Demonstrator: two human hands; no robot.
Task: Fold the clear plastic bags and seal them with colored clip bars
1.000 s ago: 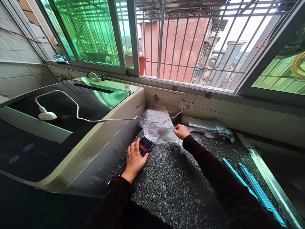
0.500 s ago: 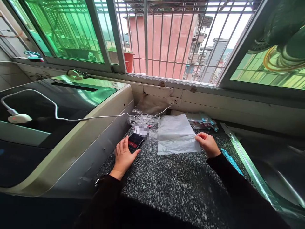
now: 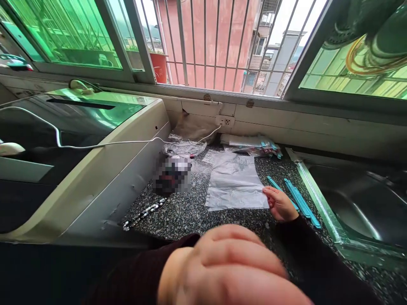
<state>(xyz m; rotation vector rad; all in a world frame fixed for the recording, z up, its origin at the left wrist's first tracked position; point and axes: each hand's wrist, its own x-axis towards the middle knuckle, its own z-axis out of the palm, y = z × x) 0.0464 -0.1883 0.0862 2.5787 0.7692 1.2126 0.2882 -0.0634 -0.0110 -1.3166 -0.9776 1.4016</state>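
Note:
My right hand (image 3: 281, 204) pinches the right edge of a thin, whitish plastic bag (image 3: 233, 182), which lies flat and slightly creased on the speckled counter. Large and blurred near the camera is my left hand (image 3: 235, 267). Its fingers look bent, but their tips are out of sight, so what they hold, if anything, does not show. Left of the bag, a dark phone (image 3: 170, 176) lies on the counter, mostly covered by a pixelated patch. A black-and-white beaded strap (image 3: 144, 214) stretches below it. Several long teal strips (image 3: 300, 199) lie just beyond my right hand.
A washing machine (image 3: 124, 156) borders the counter (image 3: 184, 216) on the left, and a metal sink (image 3: 359, 199) on the right. A white cable (image 3: 127, 143) runs to a wall socket (image 3: 225, 121). Clear plastic packaging (image 3: 187, 146) and a packet of strips (image 3: 254, 146) lie at the back.
My left hand has left the phone and come up close to the camera. My right hand still pinches the bag. The view has tilted down and shifted, showing more strips.

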